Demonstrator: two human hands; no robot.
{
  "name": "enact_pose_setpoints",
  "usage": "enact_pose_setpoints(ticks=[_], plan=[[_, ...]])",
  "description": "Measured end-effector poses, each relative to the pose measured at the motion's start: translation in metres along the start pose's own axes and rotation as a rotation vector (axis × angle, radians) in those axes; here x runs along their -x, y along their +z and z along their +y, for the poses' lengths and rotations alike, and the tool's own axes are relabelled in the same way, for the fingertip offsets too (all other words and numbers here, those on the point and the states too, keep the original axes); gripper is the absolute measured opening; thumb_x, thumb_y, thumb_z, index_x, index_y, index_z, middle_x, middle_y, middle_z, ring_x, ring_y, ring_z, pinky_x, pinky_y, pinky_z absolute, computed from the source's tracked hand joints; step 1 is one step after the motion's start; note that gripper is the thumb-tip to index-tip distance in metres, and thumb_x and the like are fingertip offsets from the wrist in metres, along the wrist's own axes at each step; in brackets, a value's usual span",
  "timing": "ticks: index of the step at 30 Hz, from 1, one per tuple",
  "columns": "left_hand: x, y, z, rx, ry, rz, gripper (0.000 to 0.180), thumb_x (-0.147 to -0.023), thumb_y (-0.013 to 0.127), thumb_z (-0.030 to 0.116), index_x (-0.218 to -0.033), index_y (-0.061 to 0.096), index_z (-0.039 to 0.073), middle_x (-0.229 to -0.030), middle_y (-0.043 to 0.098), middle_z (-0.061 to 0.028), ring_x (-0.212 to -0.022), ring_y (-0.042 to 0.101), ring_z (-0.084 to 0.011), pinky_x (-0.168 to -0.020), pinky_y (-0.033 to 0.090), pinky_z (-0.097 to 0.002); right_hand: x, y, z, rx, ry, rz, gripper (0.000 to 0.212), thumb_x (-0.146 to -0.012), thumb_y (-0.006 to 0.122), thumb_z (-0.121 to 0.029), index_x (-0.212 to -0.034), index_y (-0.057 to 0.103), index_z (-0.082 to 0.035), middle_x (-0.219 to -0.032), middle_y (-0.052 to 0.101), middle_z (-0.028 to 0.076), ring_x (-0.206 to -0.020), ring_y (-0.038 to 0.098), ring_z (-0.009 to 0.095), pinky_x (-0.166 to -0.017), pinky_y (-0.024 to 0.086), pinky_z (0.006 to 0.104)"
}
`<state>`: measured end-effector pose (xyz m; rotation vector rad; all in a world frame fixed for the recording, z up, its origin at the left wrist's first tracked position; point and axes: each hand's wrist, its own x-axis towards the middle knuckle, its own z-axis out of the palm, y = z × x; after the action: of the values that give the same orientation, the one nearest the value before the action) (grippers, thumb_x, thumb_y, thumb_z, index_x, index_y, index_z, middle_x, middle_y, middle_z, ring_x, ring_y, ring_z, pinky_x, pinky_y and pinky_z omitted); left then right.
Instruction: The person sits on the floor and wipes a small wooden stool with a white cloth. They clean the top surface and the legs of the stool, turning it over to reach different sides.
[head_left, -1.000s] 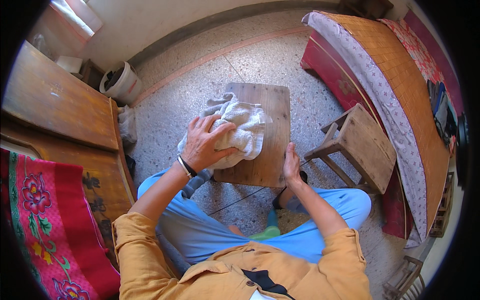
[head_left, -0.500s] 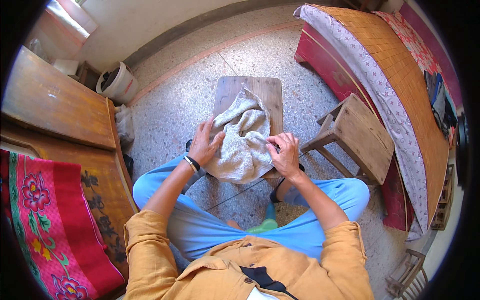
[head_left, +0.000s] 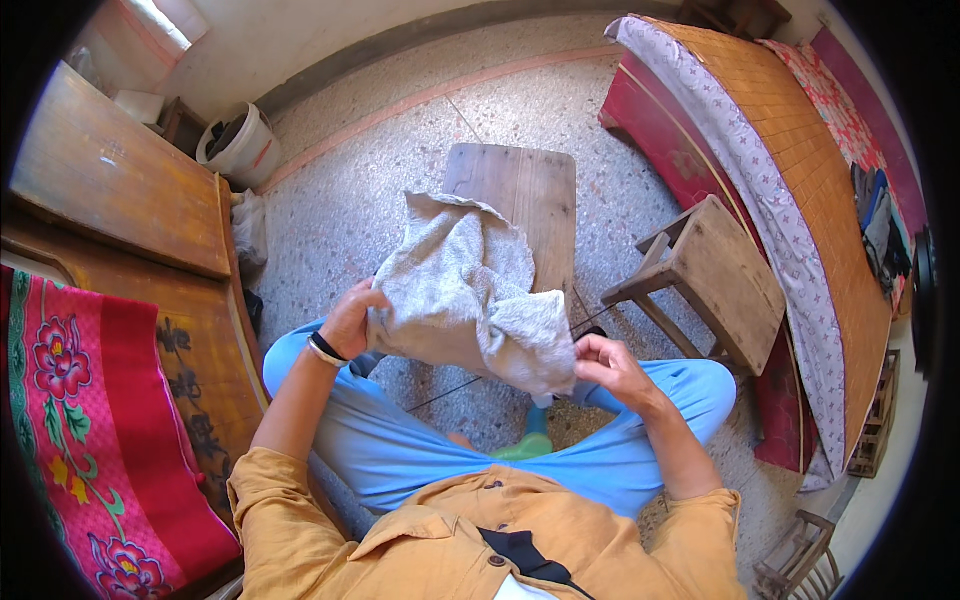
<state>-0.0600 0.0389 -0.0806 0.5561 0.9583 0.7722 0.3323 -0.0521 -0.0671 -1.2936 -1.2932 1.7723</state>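
Observation:
A crumpled pale grey towel (head_left: pixel 455 285) is stretched between my two hands, its far part lying over a low wooden table (head_left: pixel 540 185). My left hand (head_left: pixel 352 318) is closed on the towel's left edge, thumb on top. On the near right corner, my right hand (head_left: pixel 612 368) pinches the cloth between thumb and fingers. The near edge of the towel hangs off the table toward my knees, with folds running across its middle. It covers the near left part of the tabletop.
A wooden stool (head_left: pixel 715 280) stands to the right, beside a bed with a woven mat (head_left: pixel 740 110). On the left is a wooden cabinet (head_left: pixel 120 180) with a red floral cloth (head_left: pixel 110 430) over it. A white bucket (head_left: pixel 243 150) sits at the back left.
Both hands have drawn apart and nearer to me, spreading the bunched towel. Its far peak has dropped, more tabletop shows at the right, and its near right corner is pulled off the table.

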Motion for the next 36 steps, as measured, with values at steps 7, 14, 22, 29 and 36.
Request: enact_pose_setpoints(ticks=[7,14,22,29,36], plan=[[0.008,0.034,0.009,0.008,-0.038,0.036,0.034,-0.094,0.054,0.025,-0.121,0.051,0.004,-0.109,0.062,-0.0079,-0.093,0.062,-0.0179,-0.083,0.051,-0.0332,-0.052,0.036,-0.037,0.247,0.107,0.225,0.040,-0.090,0.062,-0.032,-0.113,0.056,-0.001,-0.079,0.066,0.007,-0.070,0.063,0.012,-0.058,0.050,0.0247],[0.037,0.050,0.040,0.026,0.225,0.015,0.026,-0.094,0.054,0.020,-0.115,0.056,0.004,-0.105,0.064,-0.0063,-0.092,0.063,-0.0154,-0.081,0.051,-0.0305,-0.051,0.041,-0.018,0.200,-0.201,0.353,0.019,-0.084,0.067,-0.004,-0.102,0.064,-0.002,-0.080,0.065,0.001,-0.071,0.058,0.005,-0.061,0.048,0.0200],[0.067,-0.005,0.052,-0.341,0.896,0.149,0.018,-0.087,0.066,0.014,-0.102,0.066,0.004,-0.106,0.062,-0.0058,-0.099,0.059,-0.0169,-0.091,0.042,-0.0276,0.006,0.019,-0.062,0.026,-0.687,0.633,0.023,-0.077,0.070,0.006,-0.098,0.067,-0.001,-0.086,0.062,0.003,-0.080,0.055,0.011,-0.072,0.045,0.0217],[0.077,0.021,0.063,-0.403,1.090,-0.023,0.027,-0.087,0.067,0.025,-0.101,0.066,0.002,-0.110,0.060,-0.0106,-0.103,0.056,-0.0183,-0.091,0.042,-0.0304,0.019,0.010,-0.099,0.728,-1.164,0.889,0.013,-0.089,0.063,-0.016,-0.096,0.057,-0.006,-0.097,0.056,0.016,-0.081,0.057,0.022,-0.079,0.047,0.0351],[0.080,0.053,0.065,-0.279,1.179,0.101,0.016,-0.095,0.055,0.019,-0.100,0.055,0.004,-0.089,0.055,-0.0022,-0.083,0.052,-0.0105,-0.078,0.044,-0.0271,0.007,0.013,-0.102,0.095,-1.119,0.829,0.021,-0.098,0.049,-0.022,-0.106,0.045,-0.003,-0.093,0.057,0.011,-0.082,0.055,0.016,-0.077,0.047,0.0288]])
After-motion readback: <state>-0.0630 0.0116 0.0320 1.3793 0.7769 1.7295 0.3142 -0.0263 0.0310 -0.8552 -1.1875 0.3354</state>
